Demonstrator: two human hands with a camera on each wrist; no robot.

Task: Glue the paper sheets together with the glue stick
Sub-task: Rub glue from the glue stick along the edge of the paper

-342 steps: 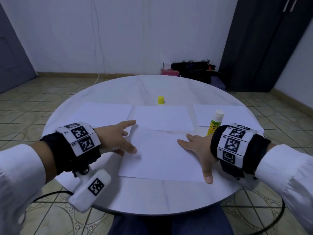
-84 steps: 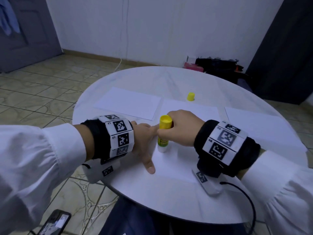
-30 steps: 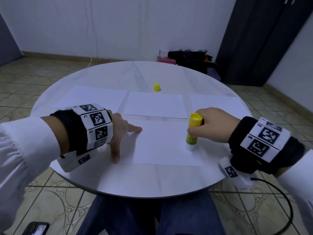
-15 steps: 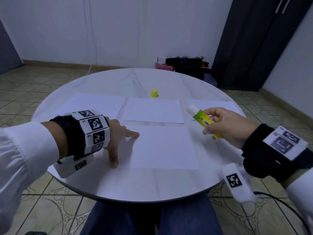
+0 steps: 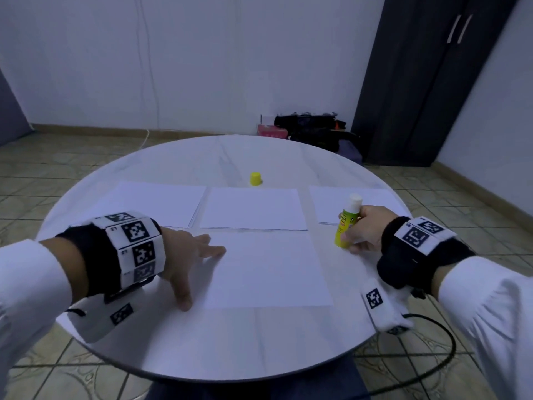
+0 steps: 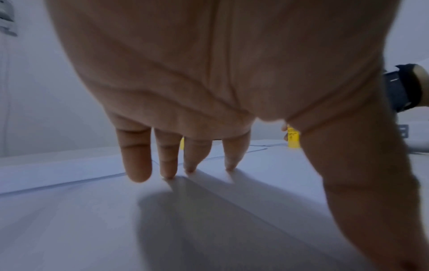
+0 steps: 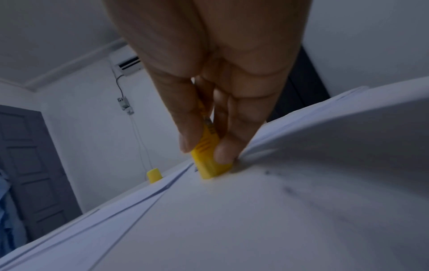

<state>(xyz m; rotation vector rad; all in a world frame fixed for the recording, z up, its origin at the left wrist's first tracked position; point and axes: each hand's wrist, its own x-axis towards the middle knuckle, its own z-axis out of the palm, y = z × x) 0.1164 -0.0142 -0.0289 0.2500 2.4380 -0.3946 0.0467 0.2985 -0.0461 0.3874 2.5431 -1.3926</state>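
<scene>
A white paper sheet (image 5: 266,269) lies at the table's front middle. My left hand (image 5: 190,264) rests open on its left edge, fingertips (image 6: 190,168) pressing on the paper. My right hand (image 5: 364,229) grips the uncapped yellow glue stick (image 5: 347,222), which stands upright on its yellow base (image 7: 210,165) to the right of the sheet, white glue tip up. The yellow cap (image 5: 255,178) stands further back. Three more paper sheets lie in a row behind: left (image 5: 155,203), middle (image 5: 253,209) and right (image 5: 328,203).
The round white table (image 5: 230,336) has its rim close to me. On the floor beyond the far edge lie dark bags (image 5: 314,131) and a pink box (image 5: 272,131). A dark wardrobe (image 5: 427,82) stands at the back right. A black cable (image 5: 432,359) hangs off my right wrist.
My right hand lifted the glue stick off the front sheet's right side, turned it tip up and set it down upright, right of the sheet. The left hand stayed on the sheet's left edge.
</scene>
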